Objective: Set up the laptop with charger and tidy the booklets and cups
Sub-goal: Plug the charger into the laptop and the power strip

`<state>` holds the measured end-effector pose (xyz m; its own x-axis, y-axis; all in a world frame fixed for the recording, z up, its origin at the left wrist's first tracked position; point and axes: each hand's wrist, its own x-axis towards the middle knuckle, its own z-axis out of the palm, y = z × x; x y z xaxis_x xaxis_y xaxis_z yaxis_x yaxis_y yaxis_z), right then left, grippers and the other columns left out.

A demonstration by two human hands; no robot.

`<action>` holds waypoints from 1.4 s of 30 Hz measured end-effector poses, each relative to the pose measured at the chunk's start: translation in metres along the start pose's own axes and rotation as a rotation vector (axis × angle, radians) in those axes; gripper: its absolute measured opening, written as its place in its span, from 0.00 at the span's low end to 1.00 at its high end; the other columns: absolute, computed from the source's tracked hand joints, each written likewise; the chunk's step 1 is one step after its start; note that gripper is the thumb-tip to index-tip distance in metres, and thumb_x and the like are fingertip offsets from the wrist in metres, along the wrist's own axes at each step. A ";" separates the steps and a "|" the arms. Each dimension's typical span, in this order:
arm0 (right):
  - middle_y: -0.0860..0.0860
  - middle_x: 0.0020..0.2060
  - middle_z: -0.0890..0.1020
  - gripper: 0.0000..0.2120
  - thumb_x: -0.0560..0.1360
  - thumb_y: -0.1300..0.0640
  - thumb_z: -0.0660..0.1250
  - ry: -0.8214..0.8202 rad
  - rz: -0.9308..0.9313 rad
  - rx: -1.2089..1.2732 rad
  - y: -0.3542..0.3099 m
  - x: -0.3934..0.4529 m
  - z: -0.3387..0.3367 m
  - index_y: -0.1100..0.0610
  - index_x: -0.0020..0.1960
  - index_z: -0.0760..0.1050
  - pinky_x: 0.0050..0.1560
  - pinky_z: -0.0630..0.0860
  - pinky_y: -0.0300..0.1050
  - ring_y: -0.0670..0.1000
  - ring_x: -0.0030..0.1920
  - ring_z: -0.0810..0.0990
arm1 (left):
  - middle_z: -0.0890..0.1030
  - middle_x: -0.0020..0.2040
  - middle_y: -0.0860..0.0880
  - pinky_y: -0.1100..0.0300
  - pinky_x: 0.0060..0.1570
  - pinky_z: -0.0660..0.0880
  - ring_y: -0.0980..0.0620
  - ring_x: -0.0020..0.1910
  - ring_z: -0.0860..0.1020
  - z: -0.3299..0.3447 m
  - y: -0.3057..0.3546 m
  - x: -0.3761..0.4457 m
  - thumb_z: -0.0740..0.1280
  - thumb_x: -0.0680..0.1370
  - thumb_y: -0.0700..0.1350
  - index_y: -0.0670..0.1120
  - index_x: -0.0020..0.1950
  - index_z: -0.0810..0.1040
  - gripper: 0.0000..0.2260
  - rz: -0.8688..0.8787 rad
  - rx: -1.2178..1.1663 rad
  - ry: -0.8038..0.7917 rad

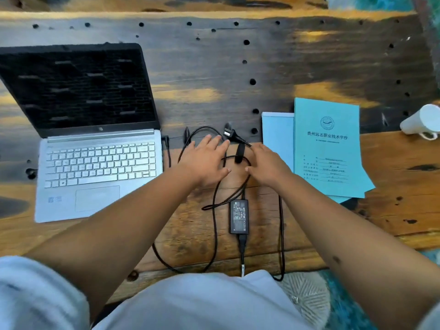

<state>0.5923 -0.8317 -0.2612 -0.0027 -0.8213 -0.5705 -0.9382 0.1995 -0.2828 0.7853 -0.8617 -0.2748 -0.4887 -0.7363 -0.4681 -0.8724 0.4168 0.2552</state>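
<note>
At frame centre, the left hand (205, 160) and right hand (267, 164) lie flat, fingers spread, over the charger's cable (215, 206). The open laptop (95, 144) sits left, blue booklets (327, 148) right, a white cup (422, 121) tipped at the right edge.

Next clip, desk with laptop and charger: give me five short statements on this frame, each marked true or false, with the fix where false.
1. The laptop is open with a dark screen. True.
2. The power brick lies on the laptop's keyboard. False: it lies on the table, right of the laptop.
3. Both the left hand and right hand are over the loose cable, fingers fairly straight. True.
4. The booklets are red. False: they are light blue.
5. The white cup stands upright beside the laptop. False: it lies on its side at the table's far right.
</note>
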 end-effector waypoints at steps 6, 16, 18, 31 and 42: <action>0.58 0.62 0.76 0.19 0.75 0.54 0.68 0.017 -0.026 -0.002 0.003 0.038 0.004 0.56 0.64 0.72 0.60 0.74 0.55 0.60 0.62 0.74 | 0.54 0.80 0.44 0.40 0.73 0.56 0.42 0.79 0.53 -0.004 0.002 0.057 0.59 0.79 0.61 0.49 0.80 0.51 0.35 0.061 0.045 -0.012; 0.59 0.55 0.78 0.14 0.76 0.65 0.58 0.140 -0.031 -0.285 0.009 0.066 0.014 0.59 0.60 0.70 0.39 0.68 0.49 0.62 0.56 0.76 | 0.72 0.64 0.42 0.40 0.62 0.64 0.39 0.64 0.69 -0.010 0.015 0.100 0.61 0.80 0.47 0.50 0.69 0.69 0.17 0.002 0.190 -0.078; 0.59 0.54 0.78 0.13 0.76 0.66 0.59 0.124 -0.052 -0.296 0.011 0.067 0.013 0.60 0.59 0.70 0.38 0.67 0.49 0.62 0.54 0.77 | 0.74 0.61 0.43 0.40 0.61 0.64 0.40 0.62 0.71 -0.010 0.014 0.102 0.61 0.80 0.45 0.50 0.66 0.72 0.15 0.013 0.198 -0.039; 0.57 0.42 0.82 0.09 0.78 0.53 0.65 0.157 -0.081 0.198 0.015 0.010 0.006 0.55 0.52 0.82 0.44 0.77 0.49 0.58 0.44 0.79 | 0.79 0.53 0.51 0.62 0.52 0.72 0.49 0.51 0.78 -0.016 0.011 0.045 0.69 0.78 0.43 0.48 0.64 0.77 0.14 -0.099 -0.817 0.212; 0.51 0.38 0.84 0.06 0.76 0.54 0.69 0.394 -0.116 0.447 -0.017 -0.112 0.006 0.53 0.45 0.83 0.40 0.71 0.42 0.50 0.40 0.79 | 0.79 0.52 0.49 0.57 0.51 0.76 0.52 0.50 0.78 -0.032 0.070 -0.055 0.68 0.79 0.39 0.48 0.58 0.75 0.10 -0.316 -1.729 0.251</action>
<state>0.6104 -0.7402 -0.1974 -0.1164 -0.9702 -0.2124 -0.7043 0.2314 -0.6711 0.7507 -0.8087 -0.2040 -0.1611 -0.7949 -0.5849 0.1449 -0.6053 0.7827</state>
